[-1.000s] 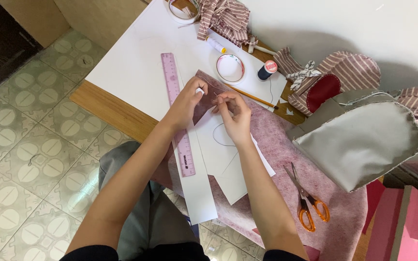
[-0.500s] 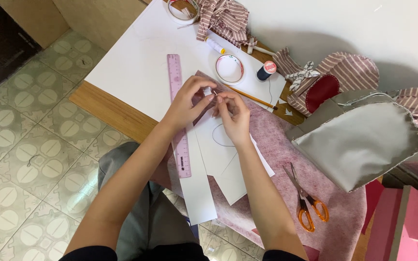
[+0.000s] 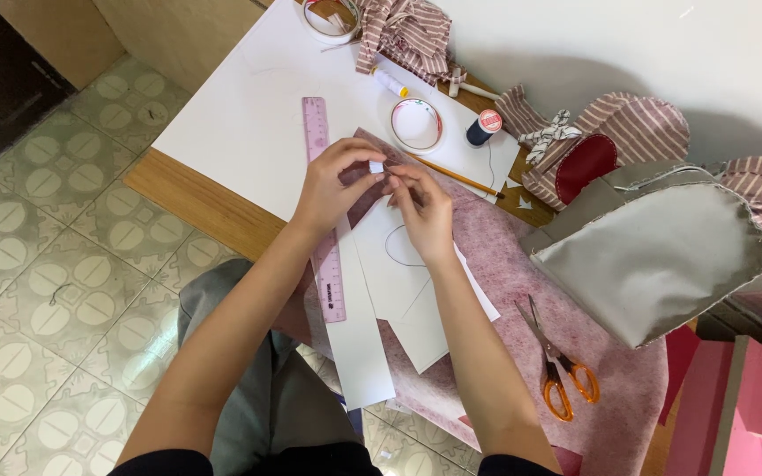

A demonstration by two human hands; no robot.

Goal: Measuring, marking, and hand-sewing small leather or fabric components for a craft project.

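- I see my left hand [image 3: 332, 185] and right hand [image 3: 423, 211] meeting above the table, fingertips pinched together on a small white piece [image 3: 377, 167] held between them, over the upper edge of the mauve felt sheet [image 3: 522, 291].
- I cannot tell what the small white piece is made of; it is too small.
- Edges: the pink ruler [image 3: 324, 211] lies just beside my left hand and runs under the wrist toward the near table edge [image 3: 196, 207]. A long white paper strip [image 3: 359, 335] overhangs that edge.
- White paper patterns [image 3: 407, 291], one bearing a curved pencil line, lie under my right forearm.
- Open room: the white sheet [image 3: 249, 123] left of the ruler offers bare, flat surface. To the right, orange-handled scissors [image 3: 557, 366] lie on the felt, well apart from both hands.
- Beyond the hands: a round tape ring [image 3: 416, 124], a dark thread spool [image 3: 483, 128] and a pencil [image 3: 456, 174].
- Materials: the felt looks fuzzy; a grey fabric piece [image 3: 654, 260] is smooth, with stitched edges; striped cloth [image 3: 407, 31] is crumpled.
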